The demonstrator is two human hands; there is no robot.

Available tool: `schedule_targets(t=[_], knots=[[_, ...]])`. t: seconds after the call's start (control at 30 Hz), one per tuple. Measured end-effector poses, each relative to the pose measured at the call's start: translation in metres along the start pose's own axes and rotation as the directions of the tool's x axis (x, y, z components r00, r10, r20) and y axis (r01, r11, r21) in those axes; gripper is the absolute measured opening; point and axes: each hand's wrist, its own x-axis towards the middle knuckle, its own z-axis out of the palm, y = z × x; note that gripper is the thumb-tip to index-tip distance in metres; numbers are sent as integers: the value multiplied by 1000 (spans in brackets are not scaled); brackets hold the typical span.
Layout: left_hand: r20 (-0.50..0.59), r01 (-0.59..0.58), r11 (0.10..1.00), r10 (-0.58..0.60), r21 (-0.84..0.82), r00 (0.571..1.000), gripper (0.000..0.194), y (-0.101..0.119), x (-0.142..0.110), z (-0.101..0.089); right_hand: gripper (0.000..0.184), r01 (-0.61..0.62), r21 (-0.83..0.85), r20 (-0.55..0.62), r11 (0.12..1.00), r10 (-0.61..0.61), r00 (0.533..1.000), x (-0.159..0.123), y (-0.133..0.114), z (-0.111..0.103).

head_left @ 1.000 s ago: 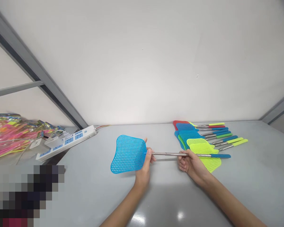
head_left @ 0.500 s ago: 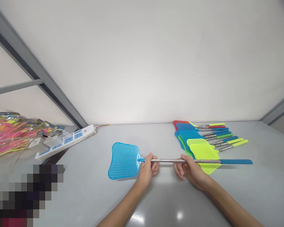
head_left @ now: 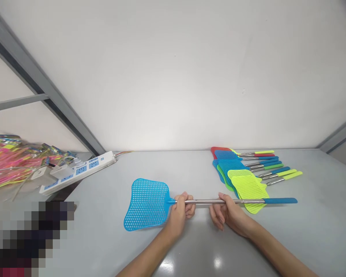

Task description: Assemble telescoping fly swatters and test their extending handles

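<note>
Grey table [head_left: 103,231]; left hand [head_left: 179,215], right hand [head_left: 230,215], fingers clamped around steel shaft [head_left: 204,201] of blue fly swatter [head_left: 146,206].

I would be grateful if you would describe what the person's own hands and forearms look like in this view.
The left hand and right hand are bare, with no gloves. The left forearm and right forearm are bare too: no sleeve comes into view, and no watch, bracelet or ring shows.

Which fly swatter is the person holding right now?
The blue fly swatter, its steel shaft gripped by the left hand just below the mesh head and by the right hand further along. The other swatters lie flat in a row, unheld.
</note>
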Motion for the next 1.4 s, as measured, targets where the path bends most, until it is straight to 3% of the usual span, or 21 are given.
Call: schedule_targets(t=[0.27,0.63,1.4], knots=[[45,58,998,-58,19,997,41,-3,-3,5,53,-7,-18,0,1000,7,1000,1,5,3],[61,71,995,-67,-67,996,40,-7,-4,9,56,10,-9,-9,1000,-10,1000,1,2,7],[66,70,994,-65,-78,996,39,-11,-2,12,59,64,-23,-2,998,-64,998,4,15,1]])
